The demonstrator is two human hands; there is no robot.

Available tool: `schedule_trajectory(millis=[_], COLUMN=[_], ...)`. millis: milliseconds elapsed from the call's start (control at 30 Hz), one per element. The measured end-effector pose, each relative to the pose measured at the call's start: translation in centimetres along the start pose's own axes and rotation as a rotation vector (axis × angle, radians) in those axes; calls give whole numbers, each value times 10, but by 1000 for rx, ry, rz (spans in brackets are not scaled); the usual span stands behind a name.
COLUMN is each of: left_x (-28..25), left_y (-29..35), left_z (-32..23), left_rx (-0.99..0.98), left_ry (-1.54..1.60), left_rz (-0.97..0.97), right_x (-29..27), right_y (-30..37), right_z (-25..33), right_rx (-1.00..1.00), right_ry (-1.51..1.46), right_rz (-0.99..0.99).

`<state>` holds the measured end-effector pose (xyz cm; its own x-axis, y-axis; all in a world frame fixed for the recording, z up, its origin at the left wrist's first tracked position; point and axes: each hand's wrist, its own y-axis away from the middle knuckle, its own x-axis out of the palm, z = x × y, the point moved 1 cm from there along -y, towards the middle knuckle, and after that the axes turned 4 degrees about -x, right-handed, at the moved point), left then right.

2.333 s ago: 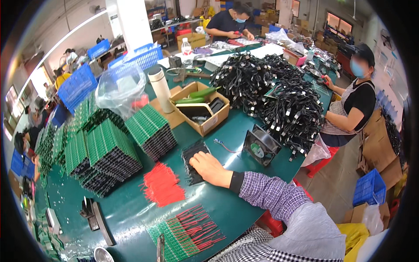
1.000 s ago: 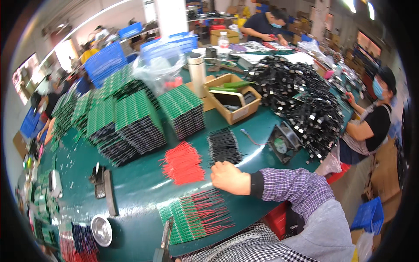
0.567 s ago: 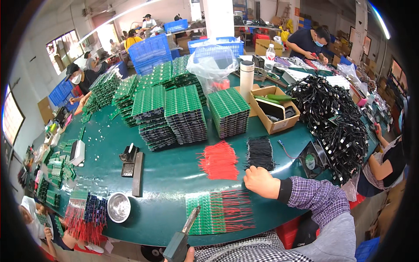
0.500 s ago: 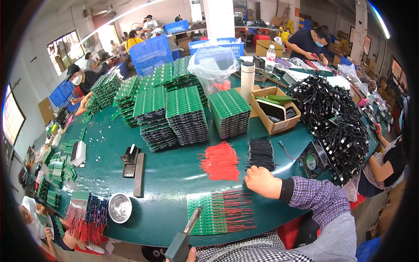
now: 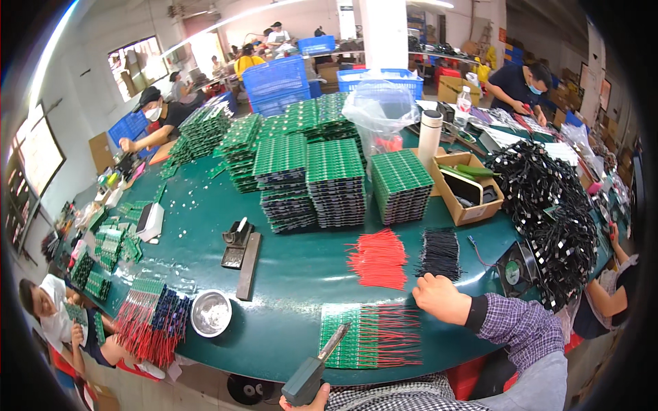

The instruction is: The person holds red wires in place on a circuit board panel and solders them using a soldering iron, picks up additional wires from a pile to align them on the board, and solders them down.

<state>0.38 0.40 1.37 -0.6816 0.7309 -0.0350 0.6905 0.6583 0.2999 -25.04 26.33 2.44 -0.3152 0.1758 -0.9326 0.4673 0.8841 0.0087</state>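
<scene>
At the lower edge, my left hand (image 5: 310,399) is closed round the grey-green handle of a soldering gun (image 5: 306,378). Its metal tip slants up over the left part of a green circuit board panel (image 5: 340,342). Red wires (image 5: 391,335) run in rows from that panel to the right. Just below a bundle of black wires (image 5: 439,255), my right hand (image 5: 442,299) is curled shut; whatever its fingers pinch is hidden. A pile of loose red wires (image 5: 378,259) lies to the left of the black ones.
Tall stacks of green boards (image 5: 336,181) stand behind. A metal bowl (image 5: 211,313), a wired board stack (image 5: 152,318) and a dark stand with a bar (image 5: 248,264) are left. Right are a cardboard box (image 5: 473,209), small fan (image 5: 514,268) and black cable heap (image 5: 548,212). Co-workers sit around.
The whole scene has shifted to the right in the picture as my head turned left. Both hands keep about the same place relative to the panel and the black wires.
</scene>
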Motion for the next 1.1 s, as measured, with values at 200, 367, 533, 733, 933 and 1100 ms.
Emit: schedule_trajectory(millis=[200,367,533,733,933,1100], left_x=[-6,-5,-9,-5,-17,-17], left_y=[-2,1,5,3,5,7], left_z=[7,13,16,27,22,-1], left_rx=[10,113,37,178,-41,-48], left_ry=[-12,16,14,101,111,224], left_rz=[34,-21,23,-11,50,137], right_x=[-2,-3,-7,-9,-8,-8], right_y=[-2,-1,2,2,4,1], right_z=[1,-4,-2,3,11,13], right_rx=[-21,-10,-42,-31,-38,-28], right_ry=[-16,-5,13,25,79,130], right_rz=[-8,28,31,44,50,72])
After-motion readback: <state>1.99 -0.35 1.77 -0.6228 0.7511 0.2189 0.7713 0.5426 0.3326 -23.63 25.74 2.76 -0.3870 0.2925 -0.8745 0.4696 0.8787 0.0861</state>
